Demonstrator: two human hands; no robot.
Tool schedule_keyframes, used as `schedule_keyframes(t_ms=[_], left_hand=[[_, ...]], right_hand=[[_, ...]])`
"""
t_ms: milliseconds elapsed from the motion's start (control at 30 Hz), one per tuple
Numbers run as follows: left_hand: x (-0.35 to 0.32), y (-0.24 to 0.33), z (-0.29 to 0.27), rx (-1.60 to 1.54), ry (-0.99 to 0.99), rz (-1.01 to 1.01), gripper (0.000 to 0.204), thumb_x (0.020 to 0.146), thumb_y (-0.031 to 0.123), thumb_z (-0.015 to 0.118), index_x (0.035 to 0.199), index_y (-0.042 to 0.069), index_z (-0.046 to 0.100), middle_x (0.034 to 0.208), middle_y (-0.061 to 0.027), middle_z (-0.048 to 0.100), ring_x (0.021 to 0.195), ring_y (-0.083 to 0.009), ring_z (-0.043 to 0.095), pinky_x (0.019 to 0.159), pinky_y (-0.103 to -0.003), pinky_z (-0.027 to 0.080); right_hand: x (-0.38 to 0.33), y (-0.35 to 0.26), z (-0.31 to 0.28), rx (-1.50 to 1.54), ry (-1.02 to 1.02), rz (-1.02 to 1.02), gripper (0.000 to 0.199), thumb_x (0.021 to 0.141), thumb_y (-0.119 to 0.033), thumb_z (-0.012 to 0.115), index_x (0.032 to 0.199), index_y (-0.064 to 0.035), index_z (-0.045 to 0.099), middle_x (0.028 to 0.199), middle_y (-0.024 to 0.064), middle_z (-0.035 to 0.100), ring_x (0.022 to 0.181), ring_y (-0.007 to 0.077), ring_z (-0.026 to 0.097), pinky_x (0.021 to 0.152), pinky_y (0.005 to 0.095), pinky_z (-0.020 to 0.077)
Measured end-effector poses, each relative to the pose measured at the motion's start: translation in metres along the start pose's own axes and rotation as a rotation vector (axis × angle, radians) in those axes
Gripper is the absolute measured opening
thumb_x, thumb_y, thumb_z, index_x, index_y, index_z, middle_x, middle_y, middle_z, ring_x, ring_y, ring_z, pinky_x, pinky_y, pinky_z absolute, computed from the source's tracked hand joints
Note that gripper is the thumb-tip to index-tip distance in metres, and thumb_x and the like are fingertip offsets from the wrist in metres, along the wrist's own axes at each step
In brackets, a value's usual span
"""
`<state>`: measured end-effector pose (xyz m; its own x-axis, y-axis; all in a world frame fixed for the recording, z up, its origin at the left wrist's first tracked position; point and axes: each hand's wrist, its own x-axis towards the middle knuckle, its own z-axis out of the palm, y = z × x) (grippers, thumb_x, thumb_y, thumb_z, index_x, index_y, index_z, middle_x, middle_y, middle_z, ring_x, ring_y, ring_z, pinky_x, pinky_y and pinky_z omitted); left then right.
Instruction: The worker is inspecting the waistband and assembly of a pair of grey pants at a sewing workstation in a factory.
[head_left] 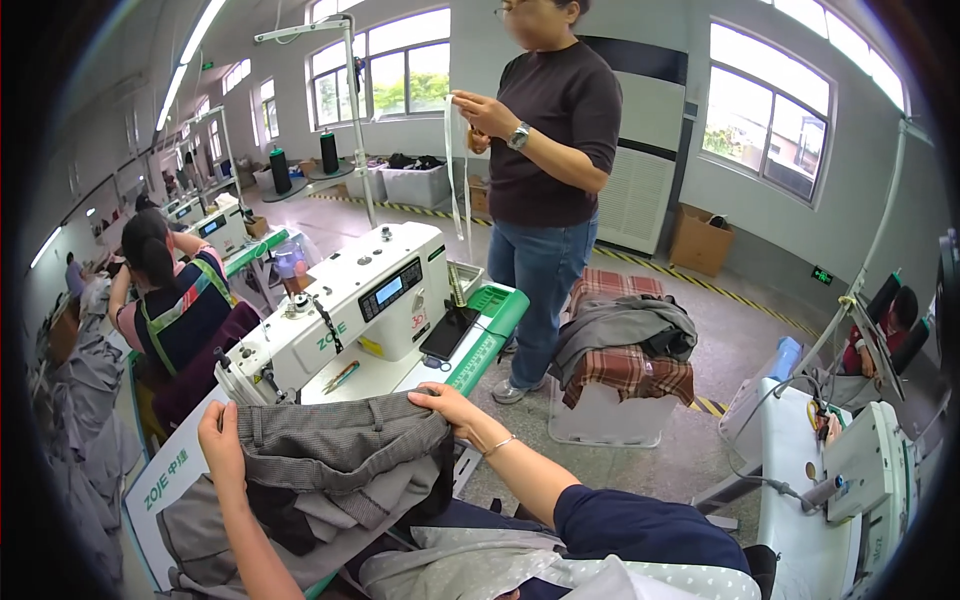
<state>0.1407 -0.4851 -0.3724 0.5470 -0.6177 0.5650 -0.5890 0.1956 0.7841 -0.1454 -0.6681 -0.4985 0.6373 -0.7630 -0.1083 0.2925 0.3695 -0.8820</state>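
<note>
A pair of grey checked trousers (345,440) with belt loops is stretched between my hands in front of the sewing machine. At the left end of the waistband my left hand (222,448) is closed on the cloth, thumb up. My right hand (452,408) pinches the waistband's right end. Dark lining shows inside, and the lower part drapes over the table edge and my lap. Just beyond stands the white sewing machine (345,300). Small thread snips (342,377) lie on its bed, and a dark phone (450,333) rests to the right.
A person (555,130) stands beyond the machine, holding white tape (452,170). Grey garments (625,330) lie on a plaid-covered plastic bin (610,420). At right is another sewing machine (870,480). Another person (170,285) works at left, near piled grey cloth (85,430).
</note>
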Motion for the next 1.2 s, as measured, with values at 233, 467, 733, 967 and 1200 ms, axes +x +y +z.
schedule_keyframes(t_ms=[233, 467, 733, 967, 1200], left_hand=[[0.002, 0.012, -0.002, 0.163, -0.106, -0.002, 0.031, 0.085, 0.01, 0.058, 0.068, 0.002, 0.034, 0.06, 0.0008, 0.03, 0.059, -0.0075, 0.029, 0.052, -0.027, 0.028], [-0.005, 0.023, -0.012, 0.324, -0.206, 0.036, 0.018, 0.072, 0.008, 0.067, 0.074, -0.005, 0.055, 0.06, -0.0093, 0.054, 0.054, -0.0156, 0.048, 0.053, -0.031, 0.04], [-0.01, 0.024, -0.016, 0.094, -0.016, 0.067, 0.011, 0.077, 0.001, 0.061, 0.074, -0.004, 0.052, 0.062, -0.0037, 0.051, 0.06, -0.0096, 0.047, 0.058, -0.025, 0.039], [-0.008, 0.007, -0.012, 0.083, -0.079, -0.017, 0.012, 0.077, 0.004, 0.061, 0.074, -0.004, 0.053, 0.063, -0.0041, 0.051, 0.062, -0.0101, 0.048, 0.06, -0.025, 0.04], [-0.014, 0.003, -0.027, 0.107, 0.047, -0.08, 0.012, 0.08, 0.005, 0.06, 0.075, -0.003, 0.052, 0.064, -0.0017, 0.05, 0.064, -0.0076, 0.046, 0.061, -0.024, 0.039]], right_hand=[[0.001, 0.004, -0.002, 0.026, 0.0, 0.045, 0.032, 0.081, -0.023, 0.07, 0.102, -0.0016, 0.06, 0.094, 0.0056, 0.063, 0.082, 0.0138, 0.061, 0.072, 0.0274, 0.0498], [0.0, 0.004, -0.001, 0.035, 0.027, 0.018, 0.026, 0.083, -0.02, 0.067, 0.1, -0.0017, 0.059, 0.092, 0.0052, 0.063, 0.079, 0.0131, 0.061, 0.068, 0.0262, 0.0503], [-0.011, -0.005, 0.002, 0.021, -0.048, -0.029, 0.016, 0.083, -0.018, 0.067, 0.089, -0.0059, 0.059, 0.082, 0.0014, 0.061, 0.07, 0.0098, 0.058, 0.062, 0.0246, 0.0479], [-0.01, -0.009, 0.01, 0.018, -0.002, -0.005, 0.016, 0.082, -0.02, 0.067, 0.086, -0.0068, 0.058, 0.08, 0.001, 0.06, 0.07, 0.0094, 0.056, 0.061, 0.0243, 0.047], [-0.003, -0.007, -0.002, -0.01, 0.069, -0.038, 0.016, 0.082, -0.018, 0.068, 0.089, -0.007, 0.059, 0.081, -0.0001, 0.06, 0.07, 0.0103, 0.056, 0.062, 0.0249, 0.0466]])
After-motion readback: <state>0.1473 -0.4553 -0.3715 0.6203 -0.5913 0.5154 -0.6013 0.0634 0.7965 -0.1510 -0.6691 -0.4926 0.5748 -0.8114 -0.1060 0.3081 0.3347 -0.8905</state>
